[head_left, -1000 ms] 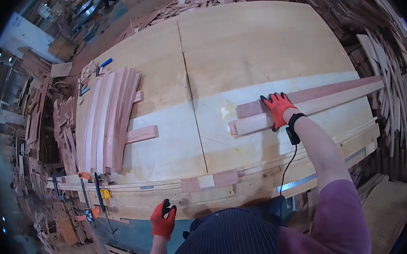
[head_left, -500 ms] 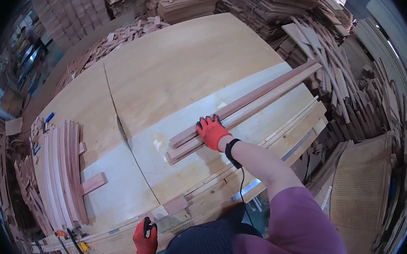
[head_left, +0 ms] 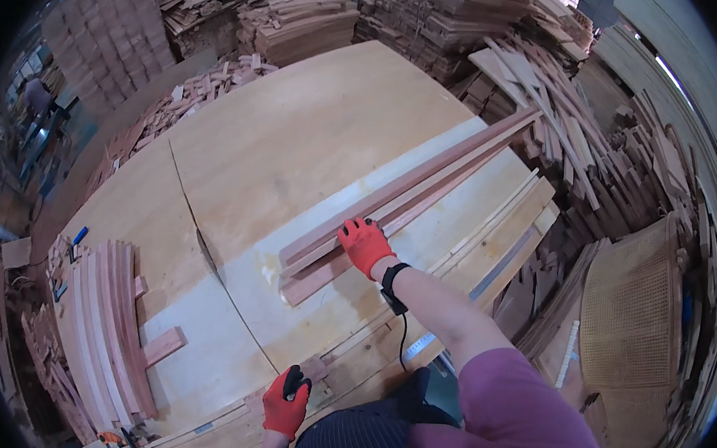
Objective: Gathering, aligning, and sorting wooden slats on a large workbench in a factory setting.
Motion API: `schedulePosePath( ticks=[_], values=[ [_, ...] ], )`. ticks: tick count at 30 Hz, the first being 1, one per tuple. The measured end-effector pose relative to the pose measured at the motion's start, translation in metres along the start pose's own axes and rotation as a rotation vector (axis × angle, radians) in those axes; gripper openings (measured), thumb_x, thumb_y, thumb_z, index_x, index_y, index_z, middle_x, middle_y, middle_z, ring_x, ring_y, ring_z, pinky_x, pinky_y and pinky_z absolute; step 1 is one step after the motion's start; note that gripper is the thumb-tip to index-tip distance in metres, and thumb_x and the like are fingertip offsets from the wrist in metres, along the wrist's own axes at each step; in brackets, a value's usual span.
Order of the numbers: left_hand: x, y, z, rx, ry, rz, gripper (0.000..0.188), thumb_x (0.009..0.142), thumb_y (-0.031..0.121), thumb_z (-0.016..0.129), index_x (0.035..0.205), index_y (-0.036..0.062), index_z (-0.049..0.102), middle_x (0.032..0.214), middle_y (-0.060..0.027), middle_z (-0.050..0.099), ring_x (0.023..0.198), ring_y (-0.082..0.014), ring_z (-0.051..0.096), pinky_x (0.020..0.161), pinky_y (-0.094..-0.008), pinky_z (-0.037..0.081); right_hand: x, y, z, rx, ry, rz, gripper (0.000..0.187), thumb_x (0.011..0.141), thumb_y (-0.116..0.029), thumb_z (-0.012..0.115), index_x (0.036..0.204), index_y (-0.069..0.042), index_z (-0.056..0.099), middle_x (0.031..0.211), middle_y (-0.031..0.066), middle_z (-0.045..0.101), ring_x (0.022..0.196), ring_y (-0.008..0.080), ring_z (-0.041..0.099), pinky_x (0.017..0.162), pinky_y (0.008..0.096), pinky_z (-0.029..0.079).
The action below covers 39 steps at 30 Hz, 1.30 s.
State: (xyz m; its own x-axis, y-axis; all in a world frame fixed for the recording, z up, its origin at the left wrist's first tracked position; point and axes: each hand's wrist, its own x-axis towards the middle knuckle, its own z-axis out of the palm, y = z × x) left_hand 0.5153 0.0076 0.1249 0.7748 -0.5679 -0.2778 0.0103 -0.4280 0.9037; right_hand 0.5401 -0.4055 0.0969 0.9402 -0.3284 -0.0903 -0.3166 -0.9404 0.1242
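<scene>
Fingers of the right hand (head_left: 365, 248) had bent further over the wood since half a second earlier; the nearer long board (head_left: 317, 283) showed a pinker face, and the left hand (head_left: 286, 404) had come closer to the short piece (head_left: 312, 375) at the table's edge.

Both long boards lay slantwise on the right half of the table (head_left: 298, 133), the farther long board (head_left: 413, 184) beside the nearer. They looked stiff and hard to break, probably fairly heavy for their length, with smooth faces that might slide under a glove; a hold around the edges near the middle would likely balance best.

The right hand pressed on them near their left ends, its palm hiding whether it had closed round one. The left hand was loosely curled, a narrow gap at its fingertips, nothing seen in it.

Counted: two gloved hands, at least two long boards, two blocks (head_left: 164, 346) poking from beneath roughly six strips (head_left: 106, 330), one wristband (head_left: 393, 282).
</scene>
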Motion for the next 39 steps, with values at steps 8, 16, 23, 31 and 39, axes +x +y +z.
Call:
schedulePosePath(
  ticks=[8, 16, 23, 31, 39],
  values=[
    [-0.029, -0.029, -0.023, 0.022, 0.003, -0.115, 0.041, 0.093, 0.006, 0.072, 0.132, -0.0053, 0.066, 0.119, -0.0141, 0.076, 0.105, -0.0180, 0.073, 0.093, -0.0323, 0.058, -0.028, 0.010, -0.019, 0.005, -0.100, -0.196, 0.066, 0.086, -0.027, 0.075, 0.146, -0.012, 0.054, 0.141, 0.0145, 0.054, 0.134, 0.0337, 0.050, 0.109, 0.0500, 0.043],
    [-0.020, -0.013, -0.017, 0.122, 0.031, -0.033, 0.042, 0.090, 0.011, 0.076, 0.129, -0.0050, 0.069, 0.115, -0.0160, 0.078, 0.103, -0.0207, 0.075, 0.095, -0.0339, 0.057, -0.005, 0.013, 0.020, 0.093, -0.027, -0.135, 0.049, 0.087, -0.019, 0.069, 0.135, -0.011, 0.059, 0.132, 0.0141, 0.059, 0.129, 0.0313, 0.055, 0.112, 0.0496, 0.042],
    [-0.027, -0.019, -0.018, 0.099, 0.058, -0.052, 0.041, 0.088, 0.013, 0.078, 0.125, -0.0030, 0.071, 0.111, -0.0167, 0.079, 0.102, -0.0228, 0.076, 0.094, -0.0349, 0.057, -0.022, 0.027, 0.024, 0.041, -0.065, -0.208, 0.065, 0.088, -0.023, 0.069, 0.149, -0.013, 0.051, 0.143, 0.0145, 0.056, 0.134, 0.0323, 0.053, 0.116, 0.0529, 0.037],
    [-0.023, -0.028, -0.020, -0.010, 0.013, -0.040, 0.044, 0.092, 0.006, 0.071, 0.134, -0.0066, 0.063, 0.112, -0.0165, 0.076, 0.099, -0.0206, 0.075, 0.089, -0.0338, 0.060, -0.009, 0.028, 0.009, 0.066, -0.361, -0.270, 0.056, 0.071, -0.021, 0.080, 0.124, -0.010, 0.066, 0.129, 0.0125, 0.062, 0.124, 0.0322, 0.059, 0.103, 0.0469, 0.050],
    [0.001, 0.007, -0.011, -0.590, 0.039, -0.270, 0.052, 0.101, 0.010, 0.064, 0.149, -0.0016, 0.047, 0.113, -0.0205, 0.072, 0.093, -0.0321, 0.073, 0.082, -0.0463, 0.064, -0.049, 0.048, -0.089, 0.128, -0.336, -0.422, 0.056, 0.068, -0.030, 0.084, 0.117, -0.009, 0.068, 0.120, 0.0141, 0.067, 0.117, 0.0328, 0.065, 0.093, 0.0455, 0.058]
  ],
)
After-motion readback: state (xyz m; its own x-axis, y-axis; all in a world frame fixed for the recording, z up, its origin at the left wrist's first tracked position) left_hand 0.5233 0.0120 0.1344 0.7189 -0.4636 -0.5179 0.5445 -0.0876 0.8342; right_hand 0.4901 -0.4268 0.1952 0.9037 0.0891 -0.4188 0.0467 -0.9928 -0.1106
